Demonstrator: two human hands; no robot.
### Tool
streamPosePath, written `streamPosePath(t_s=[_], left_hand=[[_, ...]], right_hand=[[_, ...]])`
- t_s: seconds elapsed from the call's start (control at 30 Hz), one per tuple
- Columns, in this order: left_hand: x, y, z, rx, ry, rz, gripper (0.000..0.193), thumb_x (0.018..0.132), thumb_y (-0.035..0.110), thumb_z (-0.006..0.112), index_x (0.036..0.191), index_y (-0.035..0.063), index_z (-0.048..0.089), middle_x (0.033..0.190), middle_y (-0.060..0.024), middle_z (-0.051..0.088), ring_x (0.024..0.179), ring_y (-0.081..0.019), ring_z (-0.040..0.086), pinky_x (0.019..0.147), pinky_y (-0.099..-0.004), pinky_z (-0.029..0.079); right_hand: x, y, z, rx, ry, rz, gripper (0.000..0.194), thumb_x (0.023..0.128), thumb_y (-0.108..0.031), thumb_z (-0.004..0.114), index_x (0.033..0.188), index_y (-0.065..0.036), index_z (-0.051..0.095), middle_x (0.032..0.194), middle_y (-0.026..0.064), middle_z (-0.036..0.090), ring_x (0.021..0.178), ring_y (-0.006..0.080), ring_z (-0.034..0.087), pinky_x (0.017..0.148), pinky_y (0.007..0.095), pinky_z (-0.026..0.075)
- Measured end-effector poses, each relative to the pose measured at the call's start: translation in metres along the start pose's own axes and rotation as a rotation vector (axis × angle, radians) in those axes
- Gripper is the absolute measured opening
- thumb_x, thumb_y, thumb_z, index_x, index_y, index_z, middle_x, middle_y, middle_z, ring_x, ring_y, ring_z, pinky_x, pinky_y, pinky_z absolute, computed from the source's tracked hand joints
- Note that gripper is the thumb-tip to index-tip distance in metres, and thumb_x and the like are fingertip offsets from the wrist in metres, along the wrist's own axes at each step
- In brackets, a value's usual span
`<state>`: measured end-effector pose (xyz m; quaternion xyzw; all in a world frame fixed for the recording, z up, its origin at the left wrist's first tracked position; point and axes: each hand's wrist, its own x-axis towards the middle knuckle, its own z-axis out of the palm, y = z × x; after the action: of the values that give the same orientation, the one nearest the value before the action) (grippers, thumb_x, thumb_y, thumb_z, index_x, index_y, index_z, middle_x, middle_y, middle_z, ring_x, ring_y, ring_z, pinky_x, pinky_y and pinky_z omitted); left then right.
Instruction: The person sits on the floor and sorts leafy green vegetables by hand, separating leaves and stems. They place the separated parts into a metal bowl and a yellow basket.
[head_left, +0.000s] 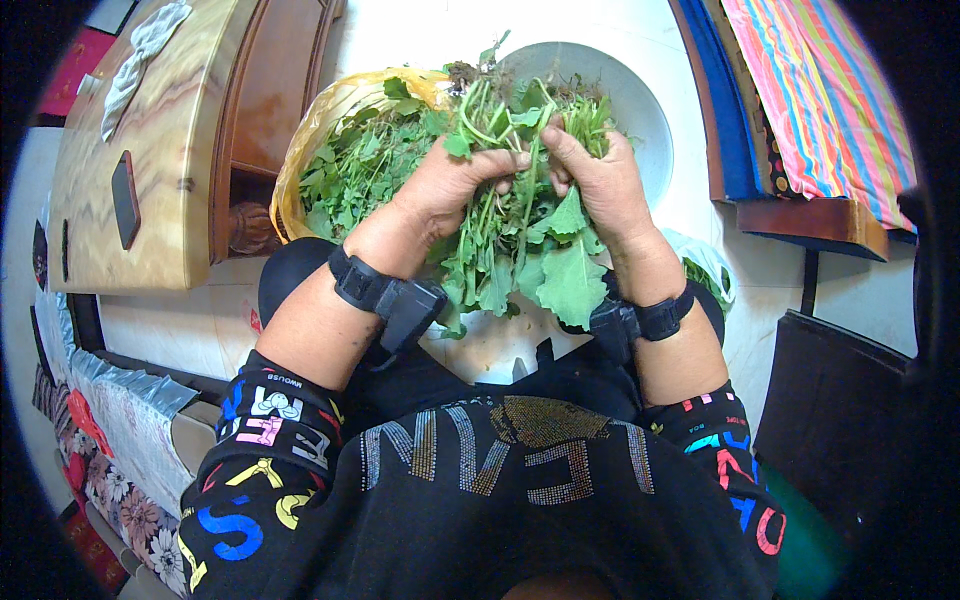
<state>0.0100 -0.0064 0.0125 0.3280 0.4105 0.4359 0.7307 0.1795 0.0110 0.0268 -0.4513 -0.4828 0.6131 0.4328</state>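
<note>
Both my hands are closed around leafy green plants held up in front of me. My left hand (442, 184) grips a bunch of greens (487, 247) whose leaves hang down below the fingers. Against it, my right hand (604, 180) pinches stems between thumb and fingers, and a broad lobed leaf (574, 281) droops beneath that hand. Roots with a dark clump of soil (463, 75) show at the top of the bunch. Beyond the left hand sits a yellow plastic bag (289, 176) full of similar greens (360, 169). A grey round basin (649, 127) lies behind the right hand, partly hidden.
On the left stands a marble-topped table (172, 195) with a phone (126, 199) and a cloth (139, 71) on it. At the right are a wooden-framed seat (810, 225) with a striped cloth (832, 112) and a pale plastic bag (705, 259) of greens beside my knee.
</note>
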Motion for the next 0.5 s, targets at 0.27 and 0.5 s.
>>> streamPosePath(t_s=[0.27,0.5], left_hand=[[0.004,0.000,-0.012,-0.013,-0.012,-0.039,0.018,0.074,0.010,0.067,0.090,0.0042,0.062,0.083,-0.0022,0.063,0.070,-0.0110,0.059,0.063,-0.0244,0.050],[0.011,0.004,-0.019,-0.172,0.109,-0.068,0.022,0.083,0.018,0.059,0.099,0.0029,0.063,0.090,-0.0034,0.065,0.066,-0.0054,0.052,0.059,-0.0180,0.045]], right_hand=[[0.008,-0.005,-0.026,-0.910,-0.027,-0.640,0.028,0.075,-0.007,0.066,0.102,-0.005,0.060,0.088,0.0111,0.066,0.080,0.0222,0.064,0.070,0.0295,0.050],[0.006,-0.003,-0.033,-1.104,-0.173,-0.567,0.024,0.064,-0.008,0.059,0.087,-0.010,0.061,0.077,0.0149,0.061,0.073,0.0355,0.059,0.063,0.0420,0.048]])
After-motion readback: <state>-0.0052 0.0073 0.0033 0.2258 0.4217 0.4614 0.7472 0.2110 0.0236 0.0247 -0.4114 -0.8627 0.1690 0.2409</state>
